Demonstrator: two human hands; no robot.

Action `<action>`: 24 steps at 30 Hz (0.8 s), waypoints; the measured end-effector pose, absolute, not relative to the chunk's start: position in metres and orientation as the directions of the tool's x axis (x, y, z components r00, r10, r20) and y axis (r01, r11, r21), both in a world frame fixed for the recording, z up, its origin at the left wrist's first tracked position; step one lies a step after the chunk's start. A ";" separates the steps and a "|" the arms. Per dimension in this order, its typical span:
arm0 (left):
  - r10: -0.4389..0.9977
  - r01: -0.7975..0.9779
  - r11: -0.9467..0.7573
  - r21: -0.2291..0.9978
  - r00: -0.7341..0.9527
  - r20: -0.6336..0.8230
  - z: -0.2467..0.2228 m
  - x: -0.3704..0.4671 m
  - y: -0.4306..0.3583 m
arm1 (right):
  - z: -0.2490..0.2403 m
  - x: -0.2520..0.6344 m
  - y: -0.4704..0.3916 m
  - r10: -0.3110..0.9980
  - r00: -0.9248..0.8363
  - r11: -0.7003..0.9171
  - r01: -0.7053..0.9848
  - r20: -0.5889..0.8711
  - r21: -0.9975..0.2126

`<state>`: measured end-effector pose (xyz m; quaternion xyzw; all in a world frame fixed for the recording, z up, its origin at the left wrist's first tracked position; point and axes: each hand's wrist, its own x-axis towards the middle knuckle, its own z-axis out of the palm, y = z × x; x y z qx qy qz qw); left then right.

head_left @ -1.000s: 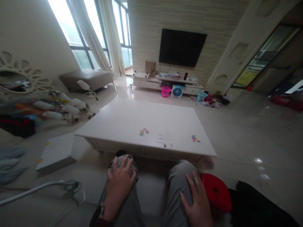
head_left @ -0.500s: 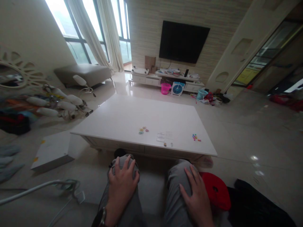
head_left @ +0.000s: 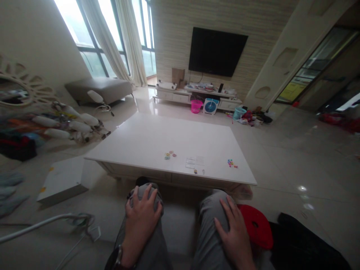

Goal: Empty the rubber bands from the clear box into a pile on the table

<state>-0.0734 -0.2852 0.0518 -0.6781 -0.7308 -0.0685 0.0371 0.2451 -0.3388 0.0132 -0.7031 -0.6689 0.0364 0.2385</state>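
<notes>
Both hands lie flat with the grip released, holding nothing: the left hand (head_left: 142, 215) is spread over the left knee (head_left: 144, 189) and the right hand (head_left: 234, 234) over the right knee (head_left: 212, 200), fingers relaxed on grey trousers. A watch (head_left: 118, 255) sits on the left wrist.

Just beside the right hand, on its outer side, is a red stool (head_left: 257, 230), and past that a black bag (head_left: 306, 245) on the floor. Out from the left hand, a white cable (head_left: 47, 223) loops across the floor, with a flat white box (head_left: 63, 182) beyond it.

Ahead of both knees stands the white tabletop (head_left: 157, 138), its near edge between the hands and everything on it. Nothing else stands between. Nearest, forward of the right hand, are 2 tiny pieces (head_left: 199, 171) at the edge, and just behind them a small clear packet (head_left: 194, 162). Forward of the gap between the hands lies a cluster of pastel rings (head_left: 170, 155). Farther out on the right hand's side is a cluster of coloured beads (head_left: 232, 163). All are well apart from the hands.

Beyond the tabletop are a pink basket (head_left: 196, 106), a blue fan (head_left: 210, 105), a low TV cabinet (head_left: 180, 96) and a wall-mounted TV (head_left: 217, 51). Far out on the left hand's side is a grey chaise (head_left: 98, 88).
</notes>
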 end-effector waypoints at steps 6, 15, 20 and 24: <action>0.986 0.996 0.069 0.048 -0.075 0.152 0.052 -0.074 -0.285 | 0.015 0.244 -0.339 0.958 0.106 0.008 0.919 0.267 -0.394; 0.990 0.995 0.058 0.076 -0.067 0.124 0.060 -0.073 -0.285 | 0.015 0.245 -0.339 0.960 0.095 0.010 0.929 0.265 -0.369; 0.984 0.957 -0.094 0.275 0.132 -0.122 0.073 -0.085 -0.228 | 0.040 0.225 -0.333 0.973 0.043 0.012 0.972 0.226 -0.234; 0.958 0.915 -0.184 0.359 0.249 -0.142 0.076 -0.081 -0.127 | 0.099 0.172 -0.280 0.926 -0.345 0.290 0.910 -0.155 -0.297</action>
